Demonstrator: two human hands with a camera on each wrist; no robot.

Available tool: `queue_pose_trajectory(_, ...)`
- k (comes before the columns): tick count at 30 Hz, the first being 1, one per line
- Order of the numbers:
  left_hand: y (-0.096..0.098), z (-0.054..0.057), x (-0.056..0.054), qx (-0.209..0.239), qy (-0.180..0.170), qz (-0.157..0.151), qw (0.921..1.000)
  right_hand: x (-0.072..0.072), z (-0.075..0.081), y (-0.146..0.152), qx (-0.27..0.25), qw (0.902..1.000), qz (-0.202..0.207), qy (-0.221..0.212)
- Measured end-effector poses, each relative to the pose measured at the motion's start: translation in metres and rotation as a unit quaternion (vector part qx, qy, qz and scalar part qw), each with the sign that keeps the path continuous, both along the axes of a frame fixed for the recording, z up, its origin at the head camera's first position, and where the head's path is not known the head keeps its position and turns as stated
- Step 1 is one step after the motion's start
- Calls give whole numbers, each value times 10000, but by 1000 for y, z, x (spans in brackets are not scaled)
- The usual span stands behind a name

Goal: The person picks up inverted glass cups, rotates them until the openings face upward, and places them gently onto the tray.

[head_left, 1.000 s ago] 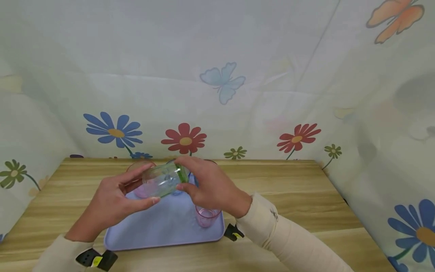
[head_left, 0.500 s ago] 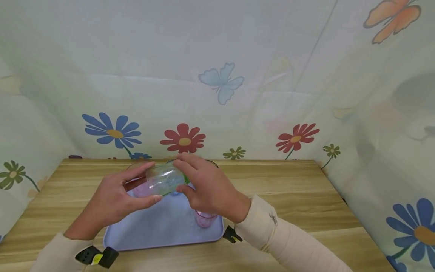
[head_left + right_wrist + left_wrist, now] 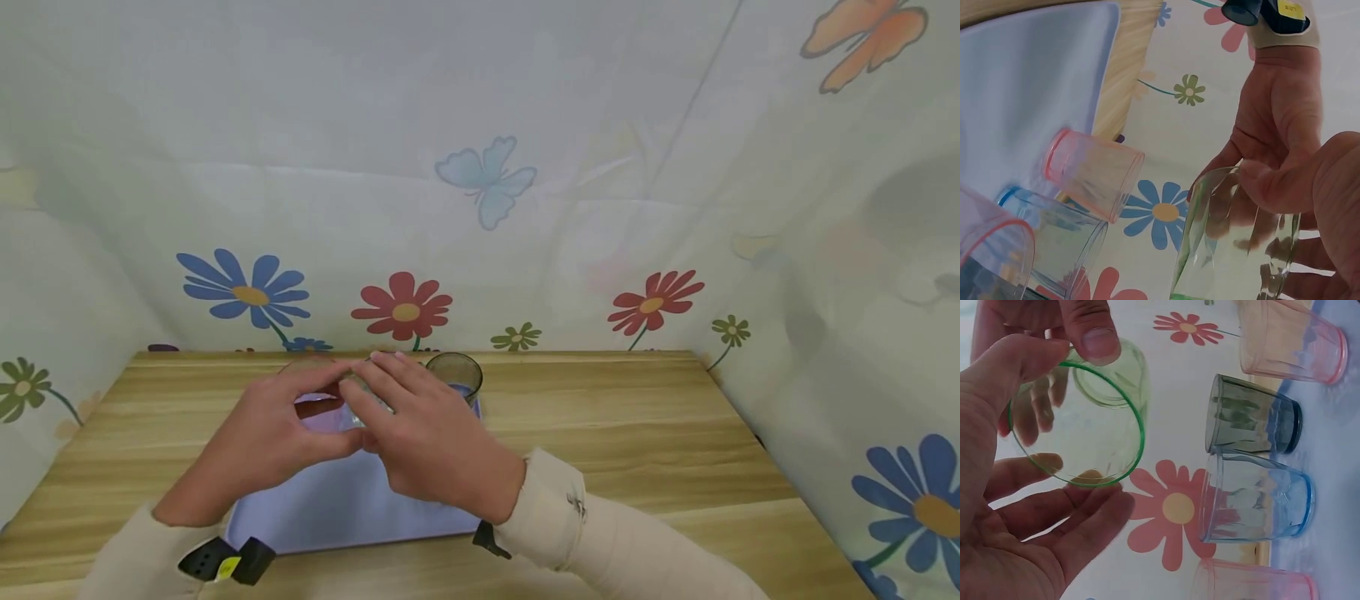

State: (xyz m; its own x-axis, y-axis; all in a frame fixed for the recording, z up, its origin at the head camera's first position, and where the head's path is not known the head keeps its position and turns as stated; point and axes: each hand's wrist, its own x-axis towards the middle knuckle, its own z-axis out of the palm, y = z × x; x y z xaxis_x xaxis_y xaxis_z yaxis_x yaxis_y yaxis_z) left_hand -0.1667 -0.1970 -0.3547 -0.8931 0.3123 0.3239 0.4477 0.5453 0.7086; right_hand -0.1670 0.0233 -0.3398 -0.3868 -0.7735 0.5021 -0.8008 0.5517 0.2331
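Observation:
Both hands hold one clear drinking glass with a green rim [image 3: 1135,378], tipped on its side above the tray. My left hand [image 3: 281,429] grips it around the rim end, thumb on one side and fingers on the other. Toward the base end, my right hand [image 3: 427,433] holds it, its thumb along the wall in the right wrist view. In the head view the right fingers hide most of the glass. Beyond the hands stand a smoky grey glass [image 3: 1254,419], a blue glass [image 3: 1260,497] and two pink ones, the left of them a pink glass [image 3: 1094,172].
A pale lilac tray [image 3: 322,508] lies under the hands on a wooden table [image 3: 637,450], with the other glasses on it. A flower-printed cloth [image 3: 570,275] forms the back wall and sides. Black straps with yellow labels sit on both wrists.
My right hand has slid left over the green-rimmed glass, close up to the left hand. The grey glass now shows more, while the front pink glass is hidden in the head view.

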Motion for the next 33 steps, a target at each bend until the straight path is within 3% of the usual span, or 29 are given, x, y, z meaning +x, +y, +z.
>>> queue_pose_trajectory(4,1,5,1,-74,-112,-21,9999,0,-1,-2,-79,9999,-55,-84)
queue_pose_trajectory(10,2,9,2,58,-427,91,9990,-4,-4,-2,-474,9969,111,-620)
queue_pose_trajectory(18,3,13,3,295,-908,323,9949,-8,-9,-1,-1370,9847,399,-998)
queue_pose_trajectory(23,1,16,2,642,-1420,367,9871,-9,-8,-1,-1840,9732,471,-1296)
queue_pose_trajectory(28,0,15,2,1418,-1707,262,9747,-11,-6,1,-2620,9473,550,-1761)
queue_pose_trajectory(30,-1,14,3,1746,-1685,181,9699,-12,-5,2,-3020,9275,658,-2103)
queue_pose_trajectory(33,-1,11,3,2163,-1563,50,9637,-11,-4,2,-3585,8861,989,-2767)
